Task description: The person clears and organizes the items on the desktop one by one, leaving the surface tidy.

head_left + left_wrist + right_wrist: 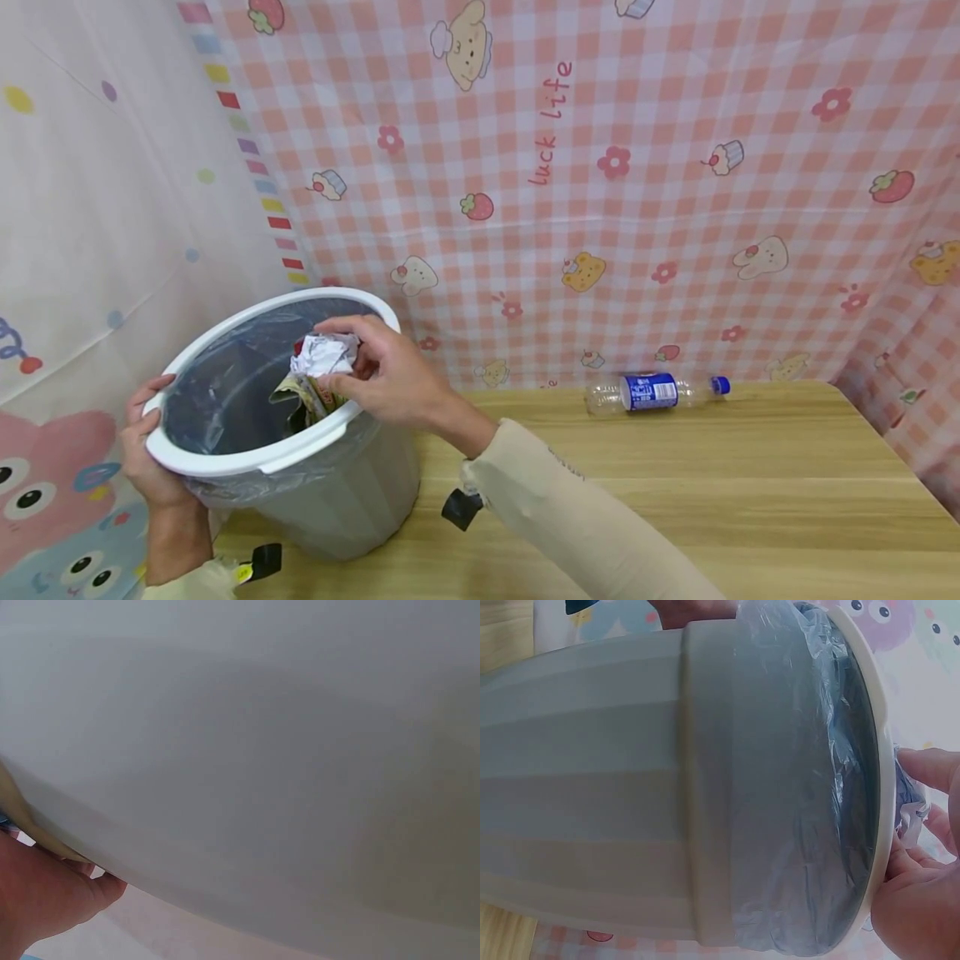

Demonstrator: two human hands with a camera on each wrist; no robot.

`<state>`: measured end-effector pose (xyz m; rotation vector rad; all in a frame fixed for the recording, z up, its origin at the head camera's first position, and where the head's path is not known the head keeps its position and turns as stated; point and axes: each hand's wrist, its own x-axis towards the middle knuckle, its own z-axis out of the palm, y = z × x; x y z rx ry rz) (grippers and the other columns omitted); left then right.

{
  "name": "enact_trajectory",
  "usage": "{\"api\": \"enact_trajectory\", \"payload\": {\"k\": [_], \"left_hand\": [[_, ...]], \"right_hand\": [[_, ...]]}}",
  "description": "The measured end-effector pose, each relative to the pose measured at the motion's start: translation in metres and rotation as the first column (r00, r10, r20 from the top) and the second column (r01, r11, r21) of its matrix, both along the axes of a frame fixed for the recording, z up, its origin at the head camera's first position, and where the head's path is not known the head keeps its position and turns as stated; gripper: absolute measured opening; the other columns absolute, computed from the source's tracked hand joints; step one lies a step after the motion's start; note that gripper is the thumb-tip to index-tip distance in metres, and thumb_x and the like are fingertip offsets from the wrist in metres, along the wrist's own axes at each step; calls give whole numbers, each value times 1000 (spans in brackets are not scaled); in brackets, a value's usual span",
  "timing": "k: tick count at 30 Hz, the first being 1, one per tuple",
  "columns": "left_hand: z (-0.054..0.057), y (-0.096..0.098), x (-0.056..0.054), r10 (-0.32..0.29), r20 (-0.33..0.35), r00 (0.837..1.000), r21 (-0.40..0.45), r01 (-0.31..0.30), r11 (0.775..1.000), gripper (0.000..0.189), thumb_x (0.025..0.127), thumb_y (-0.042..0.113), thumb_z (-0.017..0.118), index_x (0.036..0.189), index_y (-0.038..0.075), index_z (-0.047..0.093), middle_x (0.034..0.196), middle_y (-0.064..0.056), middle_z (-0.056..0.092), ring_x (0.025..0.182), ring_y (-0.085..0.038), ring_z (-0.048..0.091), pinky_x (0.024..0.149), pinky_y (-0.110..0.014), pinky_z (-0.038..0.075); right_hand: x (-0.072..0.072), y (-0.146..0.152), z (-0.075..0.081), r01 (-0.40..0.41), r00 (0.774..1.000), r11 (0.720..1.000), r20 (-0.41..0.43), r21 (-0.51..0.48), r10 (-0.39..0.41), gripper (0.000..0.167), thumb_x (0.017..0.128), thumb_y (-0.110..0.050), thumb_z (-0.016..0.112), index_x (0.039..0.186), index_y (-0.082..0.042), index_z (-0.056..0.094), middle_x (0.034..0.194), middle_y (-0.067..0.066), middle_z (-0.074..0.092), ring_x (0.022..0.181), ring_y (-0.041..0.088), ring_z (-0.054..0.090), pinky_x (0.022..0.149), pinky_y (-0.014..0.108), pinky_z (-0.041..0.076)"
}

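A grey bin (367, 492) with a white rim (217, 465) and a clear plastic liner (795, 817) stands on the wooden table. My left hand (153, 450) grips the rim's left side, its fingers over the edge; in the left wrist view the thumb side of the hand (56, 900) shows against the bin wall. Over the opening's right side, my right hand (397, 375) pinches crumpled white paper (326, 354) between thumb and fingers. A crumpled piece with greenish and yellow print (300, 396) hangs just below it, inside the rim. Whether the two pieces are joined, I cannot tell.
A clear plastic bottle with a blue label (649, 392) and blue cap lies on its side at the table's back edge, right of the bin. Pink checked cloth (615, 217) hangs behind the wooden table (675, 492). White printed cloth (97, 208) hangs at the left.
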<state>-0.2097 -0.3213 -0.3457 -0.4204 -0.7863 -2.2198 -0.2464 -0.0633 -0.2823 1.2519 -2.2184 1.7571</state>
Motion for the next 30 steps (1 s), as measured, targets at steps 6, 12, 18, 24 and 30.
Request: {"api": "enact_trajectory", "payload": {"k": [6,12,18,24,30], "left_hand": [[0,0,-1,-4,-8,1000,-3,4,1000,34,89,1,31,114,-14,48,120,-27,50,105,-33,57,84,-34,51],[-1,-1,-1,-26,-29,999,3,26,1000,34,88,0,30,114,-15,47,119,-27,51,104,-34,58,84,-35,52],[-1,-1,-1,-32,-46,998,-2,32,999,34,88,0,30,114,-15,47,118,-28,51,104,-34,58,84,-36,52],[-2,-1,0,-31,-44,999,10,31,999,34,88,0,32,114,-15,47,118,-28,51,103,-34,58,82,-35,52],[-1,-1,-1,-7,-36,999,-9,7,1000,35,89,0,30,114,-15,48,117,-28,52,102,-33,59,82,-34,53]], "right_hand": [[-1,0,-2,-7,1000,1000,-15,5,8,49,91,-11,71,137,-13,55,113,4,55,70,10,52,66,23,47],[-1,1,-3,-9,999,1000,-38,12,10,49,91,-11,71,137,-11,54,114,3,55,70,9,52,66,24,48],[0,2,-3,-7,999,1000,-47,12,8,57,90,-12,72,142,-14,51,112,6,57,70,7,55,66,23,51],[-1,2,-4,-3,999,1000,-54,2,3,56,90,-11,72,142,-12,51,115,11,57,70,6,57,68,24,52],[0,5,-5,-1,1000,998,-27,-67,0,50,91,-10,70,138,-9,53,118,13,57,74,7,56,74,21,51]]}}
